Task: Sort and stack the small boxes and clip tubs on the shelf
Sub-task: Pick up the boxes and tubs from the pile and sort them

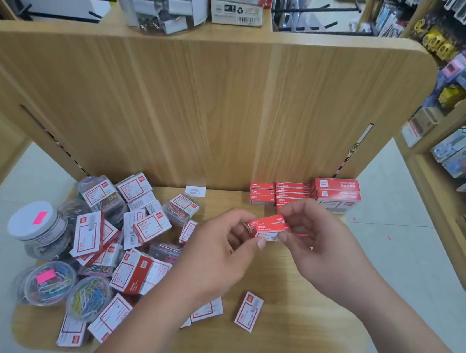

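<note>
Sorting step in hand. Pinched between fingertips of left hand (228,244) and right hand (314,230), above the shelf (274,332): two small red boxes (267,226), stacked. Next, likely: squaring the pair, then placing onto the red stacks (278,195) behind.

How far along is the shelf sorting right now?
Early. Done: stacked red boxes stand in rows at the back right. In hand: left hand and right hand pinch two small red boxes together. Left: the jumbled pile of boxes and clip tubs on the left, plus one loose box near the front edge.
</note>
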Demonstrator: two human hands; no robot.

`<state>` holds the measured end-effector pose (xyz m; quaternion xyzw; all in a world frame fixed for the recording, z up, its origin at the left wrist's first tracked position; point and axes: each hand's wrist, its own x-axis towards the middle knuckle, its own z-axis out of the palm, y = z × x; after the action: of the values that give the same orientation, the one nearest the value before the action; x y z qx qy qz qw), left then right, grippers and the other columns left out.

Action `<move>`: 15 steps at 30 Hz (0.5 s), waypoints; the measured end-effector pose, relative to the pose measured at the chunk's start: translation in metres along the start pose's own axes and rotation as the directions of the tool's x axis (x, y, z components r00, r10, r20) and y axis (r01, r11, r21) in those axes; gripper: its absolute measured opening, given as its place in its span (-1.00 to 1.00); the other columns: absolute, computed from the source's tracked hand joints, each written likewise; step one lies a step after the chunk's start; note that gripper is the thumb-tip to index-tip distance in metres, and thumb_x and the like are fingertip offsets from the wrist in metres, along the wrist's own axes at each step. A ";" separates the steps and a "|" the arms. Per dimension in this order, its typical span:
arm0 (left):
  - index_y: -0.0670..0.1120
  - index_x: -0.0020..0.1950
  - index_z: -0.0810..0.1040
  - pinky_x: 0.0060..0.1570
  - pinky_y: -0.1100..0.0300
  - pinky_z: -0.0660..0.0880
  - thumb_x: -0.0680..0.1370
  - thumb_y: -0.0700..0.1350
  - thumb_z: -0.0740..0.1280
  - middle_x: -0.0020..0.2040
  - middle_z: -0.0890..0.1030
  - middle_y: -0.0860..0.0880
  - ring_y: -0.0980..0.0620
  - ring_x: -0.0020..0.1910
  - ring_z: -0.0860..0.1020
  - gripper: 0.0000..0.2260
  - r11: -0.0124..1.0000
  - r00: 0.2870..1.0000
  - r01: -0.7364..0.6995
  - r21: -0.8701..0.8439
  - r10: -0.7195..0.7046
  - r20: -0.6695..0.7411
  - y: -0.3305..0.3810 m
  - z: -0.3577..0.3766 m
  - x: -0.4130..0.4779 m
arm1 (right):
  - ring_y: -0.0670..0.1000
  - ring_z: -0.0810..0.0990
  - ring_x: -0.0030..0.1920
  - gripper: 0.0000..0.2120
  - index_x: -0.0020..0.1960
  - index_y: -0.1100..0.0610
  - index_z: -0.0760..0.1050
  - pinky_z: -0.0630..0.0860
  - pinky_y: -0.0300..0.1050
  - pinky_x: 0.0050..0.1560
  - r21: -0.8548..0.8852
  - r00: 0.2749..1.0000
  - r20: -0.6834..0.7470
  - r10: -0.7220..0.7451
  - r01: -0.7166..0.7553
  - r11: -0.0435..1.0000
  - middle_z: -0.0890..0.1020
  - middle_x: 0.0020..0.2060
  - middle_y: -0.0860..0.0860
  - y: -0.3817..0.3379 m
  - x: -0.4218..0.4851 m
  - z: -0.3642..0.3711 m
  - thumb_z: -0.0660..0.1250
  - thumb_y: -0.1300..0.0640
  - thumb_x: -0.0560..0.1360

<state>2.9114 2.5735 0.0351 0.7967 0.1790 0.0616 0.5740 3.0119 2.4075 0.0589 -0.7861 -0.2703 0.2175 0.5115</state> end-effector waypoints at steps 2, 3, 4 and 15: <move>0.16 0.05 0.60 -0.21 0.04 0.58 0.54 -0.09 0.47 -0.21 0.62 0.04 0.00 -0.27 0.56 -0.83 0.991 0.999 -0.047 0.128 0.047 0.007 -0.003 -0.004 0.010 | -0.12 0.66 0.05 -0.73 0.05 -0.10 0.48 0.58 -0.16 0.03 -0.094 1.000 0.019 0.002 0.000 0.996 0.68 -0.03 -0.20 0.003 0.008 -0.001 0.42 0.26 0.55; 0.13 0.05 0.61 -0.20 0.05 0.57 0.54 -0.09 0.46 -0.22 0.62 0.06 0.02 -0.27 0.56 -0.84 0.979 0.998 -0.066 0.191 0.065 0.010 -0.006 -0.007 0.017 | -0.13 0.66 0.04 -0.74 0.06 -0.11 0.48 0.60 -0.09 0.03 -0.164 1.000 0.020 -0.009 0.012 0.986 0.67 -0.01 -0.23 0.004 0.013 -0.002 0.43 0.21 0.55; 0.11 0.05 0.61 -0.19 0.05 0.57 0.53 -0.09 0.46 -0.22 0.63 0.06 0.03 -0.26 0.57 -0.86 0.964 0.997 -0.076 0.256 0.076 0.009 -0.011 -0.010 0.026 | -0.14 0.66 0.04 -0.75 0.07 -0.14 0.48 0.61 -0.03 0.01 -0.251 1.000 0.004 -0.031 0.031 0.968 0.66 0.00 -0.26 0.006 0.019 -0.004 0.44 0.16 0.53; 0.09 -0.03 0.51 -0.19 0.08 0.50 0.53 0.00 0.38 -0.21 0.49 0.12 -0.02 -0.04 0.57 -0.93 0.766 0.999 -0.011 0.643 0.031 -0.020 -0.040 0.005 0.088 | -0.06 0.59 -0.08 -0.97 -0.06 -0.04 0.64 0.52 -0.09 -0.14 -0.534 0.968 -0.106 -0.228 0.138 0.835 0.61 -0.16 -0.18 0.031 0.060 -0.018 0.44 0.08 0.52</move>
<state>2.9858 2.6116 -0.0139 0.9458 0.1888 0.0148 0.2636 3.0745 2.4234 0.0331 -0.8810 -0.3498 0.0201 0.3180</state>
